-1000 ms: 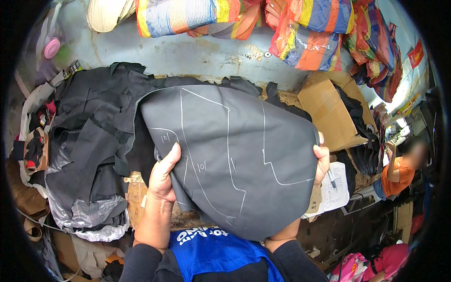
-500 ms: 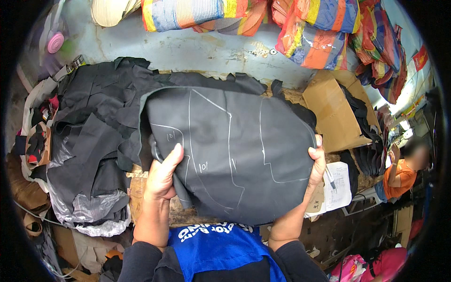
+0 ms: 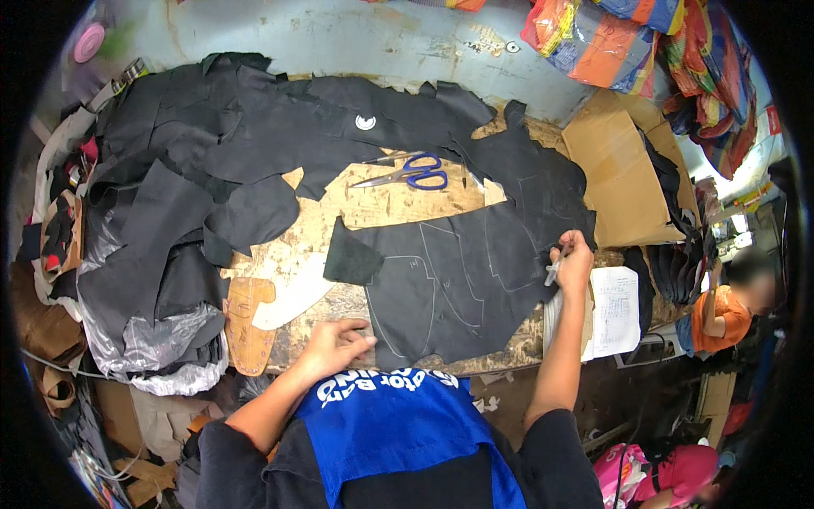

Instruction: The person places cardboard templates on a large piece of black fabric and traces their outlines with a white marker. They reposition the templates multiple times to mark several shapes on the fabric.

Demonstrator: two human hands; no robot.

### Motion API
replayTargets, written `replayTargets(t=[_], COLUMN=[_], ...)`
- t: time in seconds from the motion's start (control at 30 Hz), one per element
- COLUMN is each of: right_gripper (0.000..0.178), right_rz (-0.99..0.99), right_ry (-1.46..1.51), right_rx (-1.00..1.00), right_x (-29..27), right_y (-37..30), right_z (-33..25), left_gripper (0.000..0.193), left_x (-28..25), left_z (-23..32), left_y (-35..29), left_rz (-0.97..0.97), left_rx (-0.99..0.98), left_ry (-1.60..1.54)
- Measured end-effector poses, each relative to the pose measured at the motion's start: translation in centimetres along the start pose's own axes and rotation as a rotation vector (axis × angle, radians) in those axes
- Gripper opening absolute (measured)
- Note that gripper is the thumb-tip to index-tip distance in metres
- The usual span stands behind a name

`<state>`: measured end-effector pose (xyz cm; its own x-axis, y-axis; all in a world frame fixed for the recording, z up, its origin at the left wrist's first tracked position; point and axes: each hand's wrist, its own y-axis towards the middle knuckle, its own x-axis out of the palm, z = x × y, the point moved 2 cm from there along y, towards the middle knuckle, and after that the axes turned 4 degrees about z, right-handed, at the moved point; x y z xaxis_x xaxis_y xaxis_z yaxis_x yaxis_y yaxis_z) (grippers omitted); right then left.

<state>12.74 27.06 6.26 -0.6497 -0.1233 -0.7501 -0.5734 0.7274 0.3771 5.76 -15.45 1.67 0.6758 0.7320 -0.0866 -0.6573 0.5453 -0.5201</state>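
Note:
A sheet of black leather (image 3: 458, 293) marked with pale outlines lies on the worn wooden table (image 3: 318, 216) before me. Its left corner is folded over. At the sheet's lower left edge, my left hand (image 3: 339, 346) is low over the table with fingers apart and nothing in them. My right hand (image 3: 573, 256) is at the right end of the leather, closed around a slim silvery pen (image 3: 553, 271). Beyond the sheet are scissors (image 3: 417, 176) with blue handles. A white pattern piece (image 3: 297, 299) and a tan one (image 3: 250, 322) lie left of it.
Black leather pieces (image 3: 153, 229) heap up on the left and along the back. A white roll of tape (image 3: 365, 123) sits on them. At right are a cardboard box (image 3: 615, 165) and a written sheet of paper (image 3: 614, 312). A person in orange (image 3: 721, 314) is farther right.
The leather, held up in both hands before, now lies flat on the table. My left hand has let go of it. The pen has gone from the paper into my right hand.

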Motion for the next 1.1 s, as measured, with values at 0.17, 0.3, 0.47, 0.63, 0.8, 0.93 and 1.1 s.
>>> replayTargets(t=[0.17, 0.3, 0.47, 0.63, 0.8, 0.93, 1.1], right_gripper=[0.012, 0.018, 0.021, 0.013, 0.025, 0.034, 0.028], right_rz=[-0.190, -0.381, -1.099, -1.299, -1.024, -0.756, -0.576], right_ry=[0.561, 0.388, 1.146, 1.256, 1.405, 1.517, 1.197], right_rx=[-0.080, -0.388, -0.013, -0.416, 0.225, 0.308, 0.216], right_x=[5.2, 10.0, 13.7, 10.9, 11.3, 11.8, 15.2], right_y=[-6.8, -13.3, -16.8, -19.0, -17.9, -16.2, -13.6], right_z=[-5.6, -13.6, -22.7, -24.0, -20.3, -17.8, -16.8], left_gripper=[0.063, 0.060, 0.039, 0.021, 0.025, 0.025, 0.036], left_x=[-5.3, -8.9, -11.6, -17.6, -16.0, -9.0, -8.6], left_z=[0.2, 1.0, 0.6, 2.4, 5.0, 5.9, 6.9], left_y=[-0.4, 1.1, 2.5, 1.5, -1.3, 0.3, 3.1], left_rz=[0.894, 0.803, 0.788, 1.071, 0.809, 0.262, 0.698], left_rx=[0.390, 0.222, 0.256, 0.420, 0.545, 0.611, 0.787], left_ry=[0.769, 0.879, 0.726, 0.325, 0.191, 0.593, 0.855])
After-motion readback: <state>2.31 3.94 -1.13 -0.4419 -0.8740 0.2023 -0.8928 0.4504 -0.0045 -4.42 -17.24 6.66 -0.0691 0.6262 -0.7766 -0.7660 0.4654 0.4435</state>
